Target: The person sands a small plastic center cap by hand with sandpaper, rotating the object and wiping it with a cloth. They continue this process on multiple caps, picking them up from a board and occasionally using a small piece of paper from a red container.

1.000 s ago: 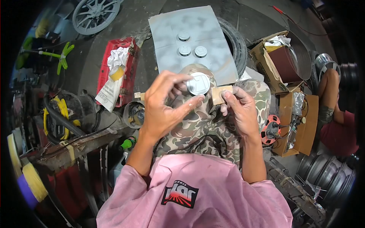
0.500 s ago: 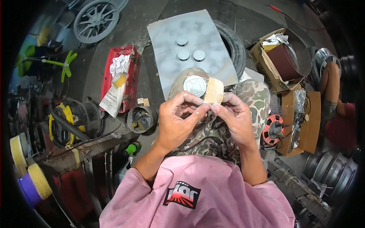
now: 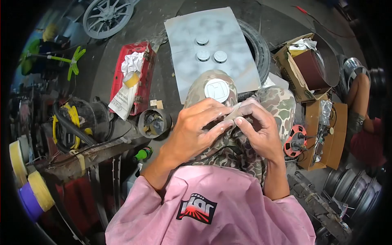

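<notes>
— Pinched between both sets of fingertips is a small folded piece of sandpaper (image 3: 236, 111): the left hand (image 3: 196, 126) and the right hand (image 3: 261, 126) meet at it over the lap, thumbs and forefingers pressed together on its edges.

— And the round cap?

— That grey centre cap (image 3: 216, 90) is in neither hand. It rests on the raised knee of the camouflage trousers (image 3: 228, 151), just beyond the fingertips, flat side up with an embossed emblem showing. The sandpaper sits a little nearer the person than the cap and slightly to its right; whether the paper's far edge touches the cap I cannot tell.

— What lies past the knee?

— A grey-sprayed sheet (image 3: 212, 45) on the floor, overlapping a tyre (image 3: 257, 45), with three more caps (image 3: 211, 50) on it, close together and well apart from the hands.

— To the sides?

— On the left, a red case (image 3: 141, 81) with a white rag and a roll of tape on it, a small tin (image 3: 154, 122) of bits beside it, and an alloy wheel (image 3: 107, 15) further off. On the right, a cardboard box (image 3: 304, 69) holding a dark red sandpaper roll, an orange cable reel (image 3: 296, 141) near the right wrist, and another person's leg (image 3: 359, 94) at the edge.
</notes>
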`<state>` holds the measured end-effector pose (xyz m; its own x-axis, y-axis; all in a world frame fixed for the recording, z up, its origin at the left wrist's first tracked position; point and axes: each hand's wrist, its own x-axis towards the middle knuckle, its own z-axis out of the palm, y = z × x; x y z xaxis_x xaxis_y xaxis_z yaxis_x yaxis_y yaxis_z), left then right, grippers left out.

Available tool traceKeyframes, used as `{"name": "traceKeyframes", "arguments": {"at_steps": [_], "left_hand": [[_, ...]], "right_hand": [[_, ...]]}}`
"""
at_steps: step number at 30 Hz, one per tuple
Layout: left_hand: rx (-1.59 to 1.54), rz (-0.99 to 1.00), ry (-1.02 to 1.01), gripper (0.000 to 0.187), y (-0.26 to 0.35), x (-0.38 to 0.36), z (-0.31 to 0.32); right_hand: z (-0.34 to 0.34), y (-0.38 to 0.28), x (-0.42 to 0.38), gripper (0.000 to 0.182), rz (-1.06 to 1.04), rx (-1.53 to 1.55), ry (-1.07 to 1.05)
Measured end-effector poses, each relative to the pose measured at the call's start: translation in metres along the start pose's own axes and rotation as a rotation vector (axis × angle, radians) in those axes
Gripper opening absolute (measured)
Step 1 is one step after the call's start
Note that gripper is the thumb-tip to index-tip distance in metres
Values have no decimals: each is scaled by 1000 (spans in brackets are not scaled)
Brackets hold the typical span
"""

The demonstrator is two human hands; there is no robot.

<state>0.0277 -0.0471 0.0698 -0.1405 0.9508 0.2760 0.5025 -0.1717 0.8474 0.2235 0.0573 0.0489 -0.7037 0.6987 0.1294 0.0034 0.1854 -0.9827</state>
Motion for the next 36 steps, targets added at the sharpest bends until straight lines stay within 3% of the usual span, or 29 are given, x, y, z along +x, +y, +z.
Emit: {"name": "traceKeyframes", "arguments": {"at_steps": [3,5,8,11,15,16,18,19,21,34,36], "left_hand": [[10,9,26,31,-4,-3,5],[-59,-109,60,25,-3,-6,6],[-111,-143,101,20,-5,-10,10],[-255,-199,145,18,-8,-15,21],[-137,-130,130,21,-12,-15,17],[-14,-105,176,27,-12,-12,11],[267,33,260,47,-26,-3,-2],[279,-27,251,61,-28,3,-4],[311,-39,233,70,-39,12,-1],[235,44,189,69,-62,16,20],[233,37,205,68,-62,17,20]], "right_hand": [[6,6,-5,9,77,-5,-8],[16,15,-11,15,187,308,145],[31,15,-8,16,192,482,300],[35,20,-15,12,220,560,221],[40,27,-12,14,102,391,297],[39,26,-11,14,105,389,297],[35,19,-5,12,215,30,370],[34,18,0,12,215,26,370],[32,17,10,14,206,-121,369],[29,17,35,18,152,-259,411],[27,15,38,17,0,-442,364]]}}
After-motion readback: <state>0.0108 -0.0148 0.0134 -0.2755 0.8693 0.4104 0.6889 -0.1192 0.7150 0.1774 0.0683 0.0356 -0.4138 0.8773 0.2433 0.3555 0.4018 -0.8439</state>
